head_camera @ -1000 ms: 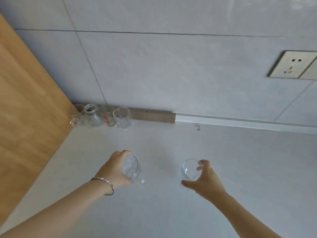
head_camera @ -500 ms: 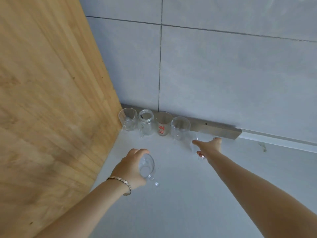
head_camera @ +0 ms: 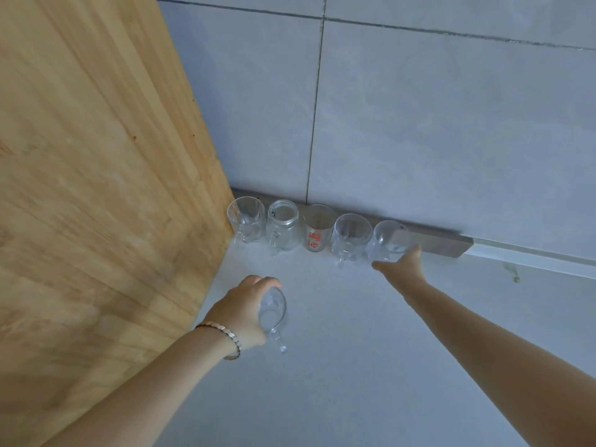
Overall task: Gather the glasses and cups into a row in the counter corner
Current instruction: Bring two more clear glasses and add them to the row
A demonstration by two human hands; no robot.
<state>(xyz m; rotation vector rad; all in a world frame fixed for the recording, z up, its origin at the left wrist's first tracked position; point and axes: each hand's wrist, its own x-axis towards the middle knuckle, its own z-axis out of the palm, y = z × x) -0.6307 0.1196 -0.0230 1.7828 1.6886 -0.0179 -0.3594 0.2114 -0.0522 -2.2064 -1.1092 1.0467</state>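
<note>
Glasses in row [head_camera: 317,232], one with red characters; right grip [head_camera: 398,264] grasping end glass [head_camera: 388,240], left grip [head_camera: 245,309] grasping mug [head_camera: 273,312]

A pale wooden panel [head_camera: 96,188] is showing streaky golden grain. Grey wall tiles [head_camera: 435,124] are carrying dark grout lines. One clear glass [head_camera: 316,232] is bearing red lettering; the other glasses are looking colourless. A silver bracelet [head_camera: 225,333] is glinting above the light grey counter [head_camera: 354,382].
</note>
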